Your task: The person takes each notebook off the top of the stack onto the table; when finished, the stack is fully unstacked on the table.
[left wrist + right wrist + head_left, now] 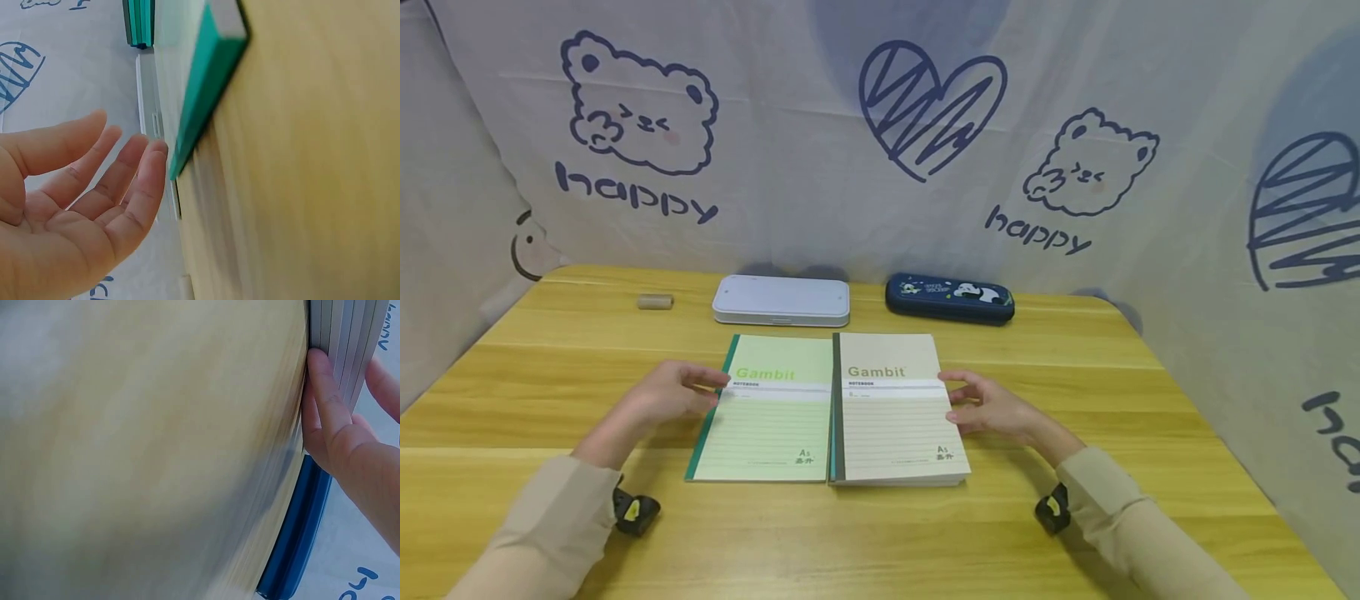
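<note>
Two piles of notebooks lie side by side on the table. On the left is a pale green notebook [778, 433] with a teal spine. The right pile is a thicker stack of notebooks [895, 433], topped by a cream cover with a dark spine. My left hand [673, 392] is beside the green notebook's spine, fingers extended and thumb apart; in the left wrist view its fingertips [159, 148] come right up to the teal spine [209, 81]. My right hand [992, 408] touches the stack's right edge, its fingers [328, 387] lying against the page edges [340, 337].
Behind the notebooks are a white pencil case [781, 300] and a dark blue panda pencil case [951, 298]. A small tan cylinder [655, 302] lies at the back left. A printed cloth [775, 167] hangs along the table's far edge.
</note>
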The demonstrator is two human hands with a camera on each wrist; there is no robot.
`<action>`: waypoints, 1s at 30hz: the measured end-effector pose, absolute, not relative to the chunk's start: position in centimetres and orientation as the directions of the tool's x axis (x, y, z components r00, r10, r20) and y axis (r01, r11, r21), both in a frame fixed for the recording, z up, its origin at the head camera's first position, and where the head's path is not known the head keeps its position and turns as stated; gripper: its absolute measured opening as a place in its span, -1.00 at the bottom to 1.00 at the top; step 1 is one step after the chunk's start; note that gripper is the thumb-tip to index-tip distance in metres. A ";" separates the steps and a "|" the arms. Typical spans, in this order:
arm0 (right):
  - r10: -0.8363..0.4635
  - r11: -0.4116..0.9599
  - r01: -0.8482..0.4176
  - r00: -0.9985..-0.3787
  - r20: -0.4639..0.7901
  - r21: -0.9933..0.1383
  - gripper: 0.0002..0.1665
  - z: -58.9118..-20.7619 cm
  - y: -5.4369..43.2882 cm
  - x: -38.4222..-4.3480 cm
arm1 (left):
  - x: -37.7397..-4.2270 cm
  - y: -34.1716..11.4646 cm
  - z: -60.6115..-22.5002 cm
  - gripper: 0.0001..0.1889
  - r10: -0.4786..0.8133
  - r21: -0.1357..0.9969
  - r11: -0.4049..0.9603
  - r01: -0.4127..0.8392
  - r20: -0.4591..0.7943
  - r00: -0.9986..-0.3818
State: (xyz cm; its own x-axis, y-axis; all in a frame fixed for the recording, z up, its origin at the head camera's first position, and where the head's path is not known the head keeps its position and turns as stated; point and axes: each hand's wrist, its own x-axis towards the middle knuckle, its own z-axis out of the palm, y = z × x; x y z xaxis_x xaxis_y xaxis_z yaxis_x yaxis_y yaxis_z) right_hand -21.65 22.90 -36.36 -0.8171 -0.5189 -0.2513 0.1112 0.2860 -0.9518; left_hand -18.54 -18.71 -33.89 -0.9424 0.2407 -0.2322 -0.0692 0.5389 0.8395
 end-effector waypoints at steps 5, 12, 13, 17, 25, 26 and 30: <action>-0.504 0.299 0.120 -0.823 -0.263 -0.947 -0.23 -36.3 22.9 -21.6 | -18.7 -17.7 -33.8 -0.60 0.263 0.850 0.526 -0.025 -0.190 -0.946; -0.504 0.308 0.108 -0.824 -0.258 -0.945 -0.25 -36.2 22.8 -21.6 | -19.3 -16.1 -33.6 -0.60 0.320 0.886 0.464 0.016 -0.151 -0.935; -0.504 0.308 0.107 -0.824 -0.258 -0.945 -0.25 -36.2 22.8 -21.6 | -19.4 -15.9 -33.5 -0.60 0.328 0.889 0.458 0.020 -0.148 -0.933; -0.512 0.305 0.095 -0.823 -0.248 -0.948 -0.26 -36.2 22.8 -21.5 | -19.6 -14.9 -33.3 -0.61 0.351 0.901 0.432 0.031 -0.136 -0.926; -0.508 0.303 0.106 -0.823 -0.255 -0.947 -0.25 -36.5 22.9 -21.6 | -19.8 -12.8 -33.7 -0.63 0.376 0.922 0.386 0.026 -0.132 -0.917; -0.510 0.302 0.106 -0.822 -0.254 -0.947 -0.25 -36.5 22.9 -21.6 | -19.8 -12.5 -33.7 -0.62 0.379 0.925 0.379 0.023 -0.133 -0.916; -0.512 0.299 0.104 -0.822 -0.251 -0.949 -0.24 -36.5 22.9 -21.7 | -19.8 -11.3 -33.7 -0.59 0.392 0.940 0.342 0.014 -0.129 -0.911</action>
State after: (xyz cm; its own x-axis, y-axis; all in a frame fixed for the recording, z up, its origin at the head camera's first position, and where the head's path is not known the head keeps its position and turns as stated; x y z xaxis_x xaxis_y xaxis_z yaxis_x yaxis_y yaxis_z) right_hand -21.65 22.93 -36.51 -0.8215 -0.5120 -0.2509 0.1036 0.2986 -0.9487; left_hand -19.83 -11.28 -33.69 -0.9107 0.3922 -0.1293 0.0137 0.3418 0.9397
